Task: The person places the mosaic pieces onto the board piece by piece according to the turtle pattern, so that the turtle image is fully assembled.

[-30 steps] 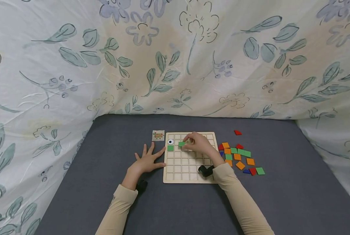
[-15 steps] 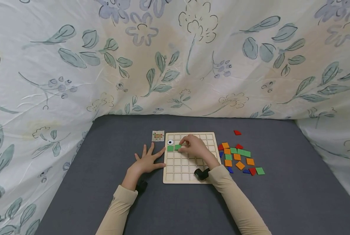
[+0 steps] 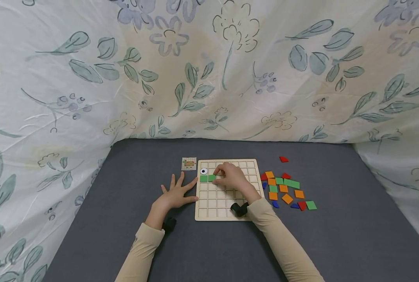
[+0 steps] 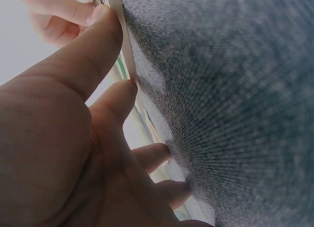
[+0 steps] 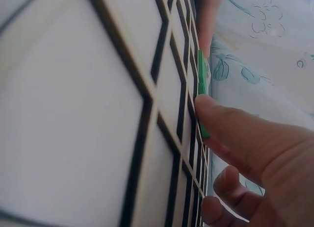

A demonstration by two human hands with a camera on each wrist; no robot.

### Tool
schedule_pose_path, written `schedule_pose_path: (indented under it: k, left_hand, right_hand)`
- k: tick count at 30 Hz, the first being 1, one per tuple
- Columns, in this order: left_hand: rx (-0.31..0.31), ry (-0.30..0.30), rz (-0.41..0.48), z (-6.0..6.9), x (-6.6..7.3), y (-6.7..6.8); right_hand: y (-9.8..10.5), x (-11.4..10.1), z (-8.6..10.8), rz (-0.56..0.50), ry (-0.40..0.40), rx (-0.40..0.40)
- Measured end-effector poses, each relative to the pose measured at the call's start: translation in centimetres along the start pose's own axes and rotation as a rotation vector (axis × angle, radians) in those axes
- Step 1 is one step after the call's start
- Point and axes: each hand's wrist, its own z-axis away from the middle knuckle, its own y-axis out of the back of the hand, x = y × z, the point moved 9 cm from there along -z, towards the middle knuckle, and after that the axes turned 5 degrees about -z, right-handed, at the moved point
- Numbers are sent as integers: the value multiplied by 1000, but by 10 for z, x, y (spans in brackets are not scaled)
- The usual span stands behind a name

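A square wooden grid board (image 3: 227,207) lies on the grey cloth. My left hand (image 3: 175,196) is spread flat at its left side, thumb and forefinger touching the edge; the left wrist view shows these fingertips on the rim. My right hand (image 3: 232,177) is over the board's upper part, thumb and fingers at a green square tile (image 3: 211,178). That tile sits in a cell beside another green tile (image 3: 204,178). The right wrist view shows the thumb against the green tile (image 5: 203,131). Above the left tile is a white round eye piece (image 3: 204,171).
Right of the board lie several loose tiles: orange squares (image 3: 287,199), a green rectangle (image 3: 292,183), red pieces (image 3: 302,205) and blue pieces (image 3: 295,205). A small picture card (image 3: 189,163) lies beyond the left hand. A floral cloth (image 3: 230,98) hangs behind the table.
My right hand has moved left and slightly down with the green tile, bringing it into the cell beside the first green tile. The left hand has stayed put.
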Motion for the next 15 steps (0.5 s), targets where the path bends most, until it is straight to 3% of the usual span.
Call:
schedule_pose_path:
  k: [15]
  left_hand:
    - [-1,8,-3,1,1,1]
  right_hand:
    - [8,4,5,-5,-1,0]
